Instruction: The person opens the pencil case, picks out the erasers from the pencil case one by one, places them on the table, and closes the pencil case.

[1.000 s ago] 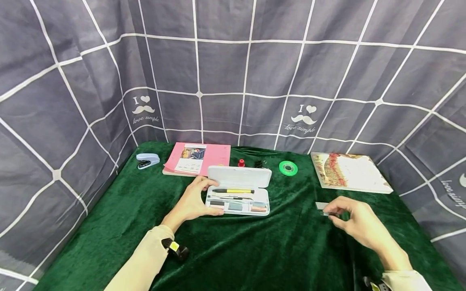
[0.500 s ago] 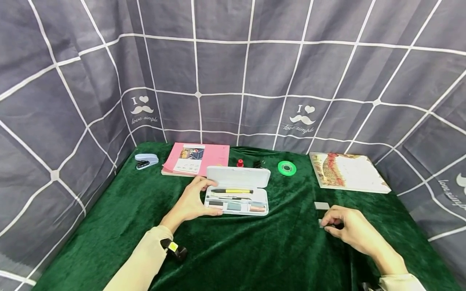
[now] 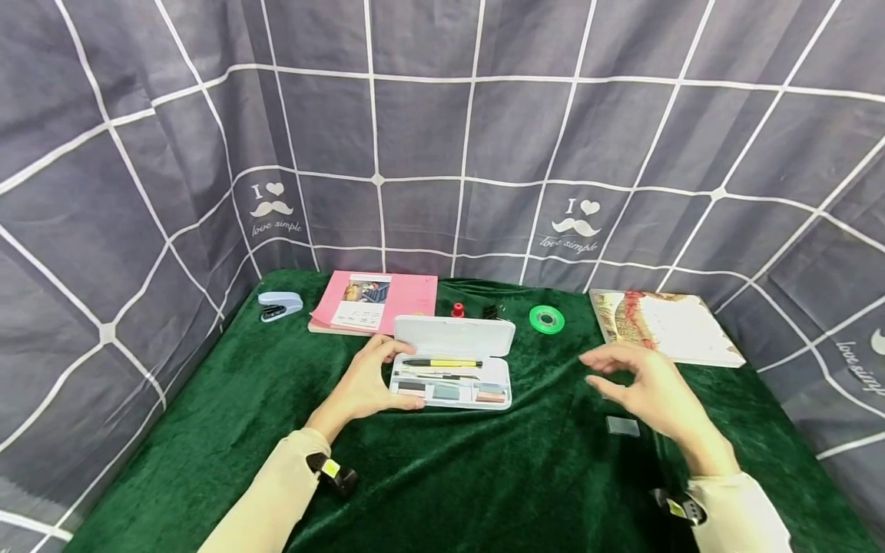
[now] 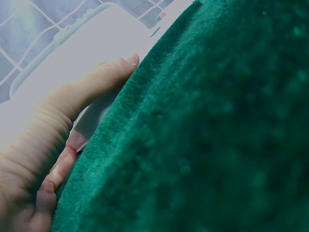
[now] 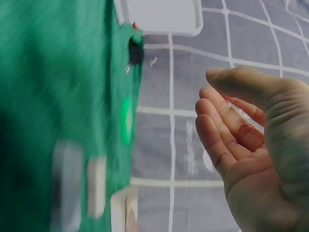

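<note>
A white pencil case [image 3: 454, 336] lies with its lid raised on the green cloth. In it sit a yellow-and-black pen [image 3: 445, 363], thin sticks and several small rectangular blocks. My left hand [image 3: 362, 384] holds the case by its left end, thumb at the front edge; the left wrist view shows the thumb along the case wall [image 4: 106, 34]. My right hand [image 3: 653, 388] hovers over the cloth with nothing in its fingers. Below it lies a small flat grey block [image 3: 623, 426]. A second, pale block [image 5: 96, 186] beside it is mostly hidden by the hand in the head view.
A pale blue stapler [image 3: 280, 303] and a pink book [image 3: 411, 294] lie at the back left. Behind the case are a red bottle cap-like piece [image 3: 458, 309] and a small black item [image 3: 490, 312]. A green tape roll [image 3: 547, 319] and an illustrated book [image 3: 681, 330] lie farther right.
My right hand has let go of the grey block, which now lies in front of the other block, and has risen with its fingers spread apart. The left hand stays on the case.
</note>
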Available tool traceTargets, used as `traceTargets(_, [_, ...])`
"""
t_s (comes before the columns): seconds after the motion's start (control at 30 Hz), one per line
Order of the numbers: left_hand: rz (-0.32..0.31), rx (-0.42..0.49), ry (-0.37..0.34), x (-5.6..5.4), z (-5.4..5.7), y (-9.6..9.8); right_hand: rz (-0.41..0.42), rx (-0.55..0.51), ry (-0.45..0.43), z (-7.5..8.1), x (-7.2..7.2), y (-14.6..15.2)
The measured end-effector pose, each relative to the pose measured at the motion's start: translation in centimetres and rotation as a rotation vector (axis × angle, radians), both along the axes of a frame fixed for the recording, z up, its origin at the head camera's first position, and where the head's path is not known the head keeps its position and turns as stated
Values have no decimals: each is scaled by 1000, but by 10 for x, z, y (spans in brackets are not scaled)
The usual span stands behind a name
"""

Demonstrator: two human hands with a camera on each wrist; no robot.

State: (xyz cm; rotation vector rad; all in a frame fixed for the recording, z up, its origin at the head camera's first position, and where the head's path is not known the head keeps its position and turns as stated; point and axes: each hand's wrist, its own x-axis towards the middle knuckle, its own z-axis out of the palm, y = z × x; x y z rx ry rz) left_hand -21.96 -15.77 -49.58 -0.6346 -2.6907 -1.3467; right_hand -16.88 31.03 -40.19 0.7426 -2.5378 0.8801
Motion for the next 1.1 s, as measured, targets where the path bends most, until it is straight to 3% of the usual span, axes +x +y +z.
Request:
traceTargets(0.2, [3, 1, 6, -1, -1, -1, 101, -31, 4, 8, -19, -44])
traceTargets(0.47, [0, -4, -6, -1, 0, -1, 184, -83, -124, 1, -36, -95])
traceTargets(0.6, [1, -4, -11, 0, 1, -1, 263, -37, -223, -11, -39, -113])
traceTargets(0.83, [-1, -11, -11, -2, 1, 1, 326, 132, -356, -26, -38, -122])
traceTargets(1.1, [0, 4, -9, -1, 1, 1, 354, 154, -367, -24, -38, -123])
